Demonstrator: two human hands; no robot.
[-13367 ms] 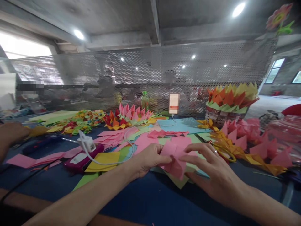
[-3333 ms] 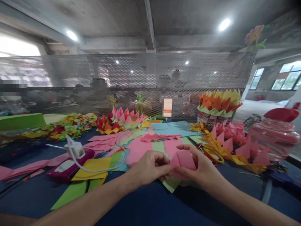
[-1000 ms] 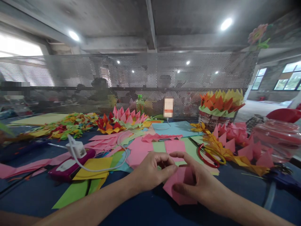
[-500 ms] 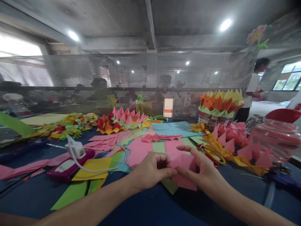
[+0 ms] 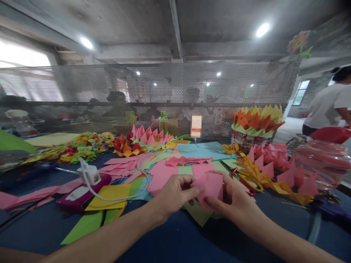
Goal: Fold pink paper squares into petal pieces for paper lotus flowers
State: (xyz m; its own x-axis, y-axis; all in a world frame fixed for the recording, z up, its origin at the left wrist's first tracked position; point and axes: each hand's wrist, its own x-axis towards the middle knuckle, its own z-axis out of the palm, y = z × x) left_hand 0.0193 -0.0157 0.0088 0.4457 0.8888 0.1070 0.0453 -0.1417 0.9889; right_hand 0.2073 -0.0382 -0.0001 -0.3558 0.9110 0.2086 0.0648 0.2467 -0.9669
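A partly folded piece of pink paper [image 5: 210, 187] is held between both hands, just above the dark blue table [image 5: 164, 244]. My left hand [image 5: 179, 191] pinches its left edge between thumb and fingers. On the other side, my right hand [image 5: 229, 197] grips it with the thumb in front and the fingers behind, partly hidden. Beneath the hands lies pale green paper [image 5: 199, 215]. Flat pink sheets [image 5: 161, 174] rest beyond my left hand. Red- and yellow-handled scissors [image 5: 248, 182] lie to the right of my right hand.
At left are a purple device [image 5: 75, 197], a white charger [image 5: 90, 173] with its cable, and yellow paper [image 5: 109, 195]. Folded paper flowers [image 5: 150, 135] stand farther back. On the right are a clear jar [image 5: 320, 164] and a blue tool [image 5: 329, 210]. A person [image 5: 327, 106] stands behind it.
The pink paper has been turned and folded up into a smaller shape, and the fingers of my right hand have closed in around it. The person at the right has moved farther right.
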